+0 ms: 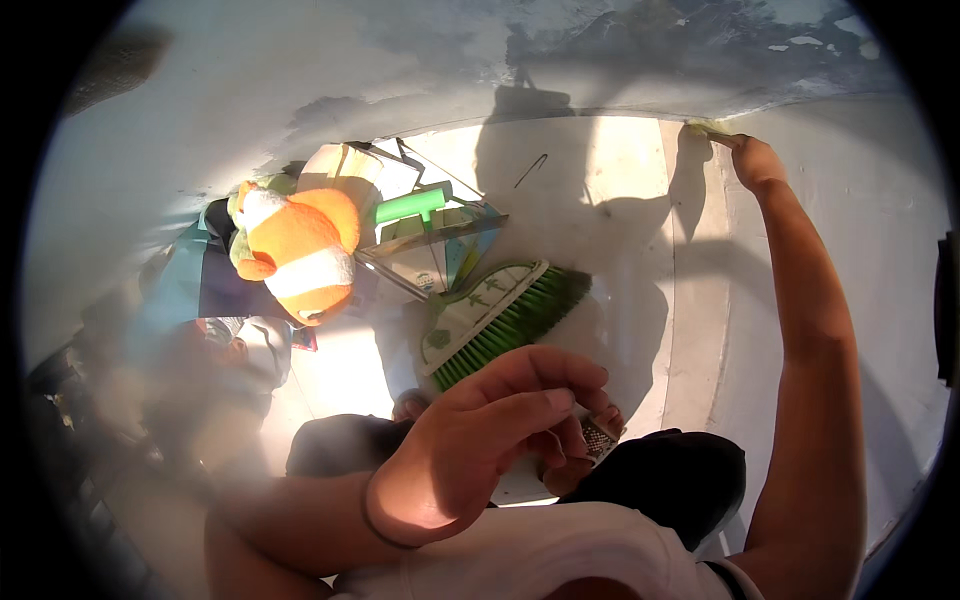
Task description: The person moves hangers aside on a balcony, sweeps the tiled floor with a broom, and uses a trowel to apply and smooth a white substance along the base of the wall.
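Patchy paint ran all over the wall (pixel 420 60) at the top of the view, whitish with big grey, stained-looking areas, and hard sunlight cut across the pale floor (pixel 635 150) with dark shadows thrown over it. So the person was down low, knees bent in dark trousers (pixel 655 475) and a white top (pixel 560 550).

Right hand (pixel 757 160) was stretched way out to the far right corner, fingers wrapped around a thin stick-like tool (pixel 716 134), its pale yellowish tip right by where the wall meets the floor. Couldn't tell if the tip was actually touching, too small and blown out. Left hand (pixel 495 425) hung in front of the body, fingers loosely curled and relaxed, nothing gripped as far as I could see, with a thin dark band (pixel 385 530) round the wrist.

Just beyond it on the floor was a broom head (pixel 485 310), white-backed with green bristles, tilted diagonally. Left of that sat an orange and white plush toy (pixel 300 245), with some green tool with a cylindrical grip (pixel 410 206) beside it. Oh, and a thin hooked wire (pixel 531 170) lay near the wall, well apart from both hands.
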Available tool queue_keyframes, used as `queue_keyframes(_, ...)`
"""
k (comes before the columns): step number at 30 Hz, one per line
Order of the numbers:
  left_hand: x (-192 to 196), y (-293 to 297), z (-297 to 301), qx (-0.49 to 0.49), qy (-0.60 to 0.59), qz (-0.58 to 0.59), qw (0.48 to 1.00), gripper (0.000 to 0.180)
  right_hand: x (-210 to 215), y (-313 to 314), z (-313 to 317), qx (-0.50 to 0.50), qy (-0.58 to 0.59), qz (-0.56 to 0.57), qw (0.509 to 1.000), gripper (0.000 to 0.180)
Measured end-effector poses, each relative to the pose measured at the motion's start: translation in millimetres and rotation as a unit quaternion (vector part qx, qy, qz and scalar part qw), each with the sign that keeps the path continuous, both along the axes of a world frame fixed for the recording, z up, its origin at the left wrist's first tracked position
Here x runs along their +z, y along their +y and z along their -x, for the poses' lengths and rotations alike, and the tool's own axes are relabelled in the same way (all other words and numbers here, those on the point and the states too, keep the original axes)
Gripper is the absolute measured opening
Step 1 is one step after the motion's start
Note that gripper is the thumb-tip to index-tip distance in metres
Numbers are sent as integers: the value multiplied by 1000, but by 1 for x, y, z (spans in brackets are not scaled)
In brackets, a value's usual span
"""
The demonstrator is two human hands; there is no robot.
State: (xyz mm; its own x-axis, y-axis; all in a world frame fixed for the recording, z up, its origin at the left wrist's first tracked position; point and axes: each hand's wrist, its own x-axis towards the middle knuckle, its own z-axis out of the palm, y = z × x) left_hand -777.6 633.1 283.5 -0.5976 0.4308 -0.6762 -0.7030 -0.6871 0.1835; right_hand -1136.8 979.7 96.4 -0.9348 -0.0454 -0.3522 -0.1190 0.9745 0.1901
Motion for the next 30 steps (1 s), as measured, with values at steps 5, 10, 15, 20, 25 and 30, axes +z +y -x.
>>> queue_keyframes(5,0,2,-5,-12,-14,2,1000,26,-23,33,2,118,-105,-74,985,38)
queue_keyframes(10,5,3,-6,-21,3,13,1000,26,16,19,17,86,-77,108,987,34)
queue_keyframes(15,0,7,0,-30,6,6,1000,25,-30,36,24,46,-3,63,997,37)
queue_keyframes(20,7,0,-6,-27,-20,4,999,25,-7,50,-110,3,-123,23,992,36)
queue_keyframes(25,4,-7,-3,-18,12,-7,1000,26,13,129,-274,-35,-291,-60,954,36)
queue_keyframes(30,-2,-6,-3,-11,-1,-23,1000,26,35,63,-208,-50,-116,147,981,32)
